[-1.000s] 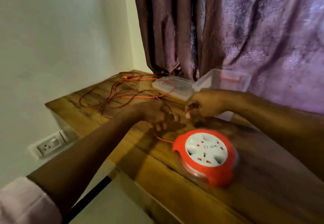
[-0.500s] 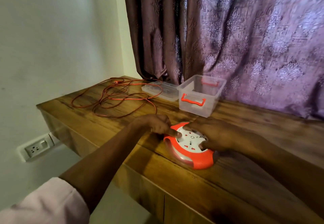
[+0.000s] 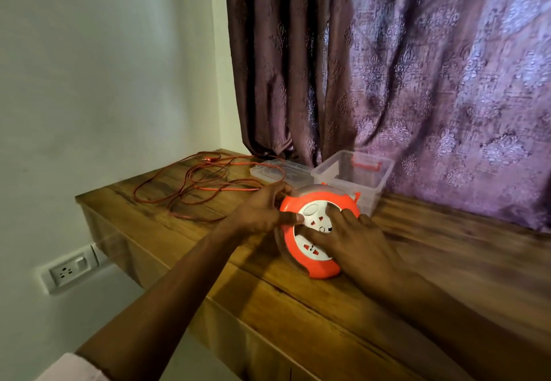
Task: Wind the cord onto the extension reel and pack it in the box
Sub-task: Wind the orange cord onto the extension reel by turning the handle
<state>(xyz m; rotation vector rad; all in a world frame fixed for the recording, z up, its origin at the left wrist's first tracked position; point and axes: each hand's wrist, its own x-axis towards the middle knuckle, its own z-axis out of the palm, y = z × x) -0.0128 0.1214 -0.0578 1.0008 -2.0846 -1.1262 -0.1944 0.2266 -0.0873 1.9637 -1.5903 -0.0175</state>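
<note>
Currently the left hand (image 3: 262,213) is gripping the rim of the extension reel (image 3: 316,237), tilted on the table (image 3: 208,264); the right hand (image 3: 351,243) is pressing open fingers on its white face. Winding appears to be starting: the cord (image 3: 196,184) is lying loose, the box (image 3: 354,178) standing open behind. Next, turn the face steadily. The cord's entry point is hidden.

A room in a home is shown: a patterned purple curtain (image 3: 417,82) is hung behind a wooden table (image 3: 447,261), and a wall socket (image 3: 70,270) is set into the plain white wall (image 3: 104,67).
</note>
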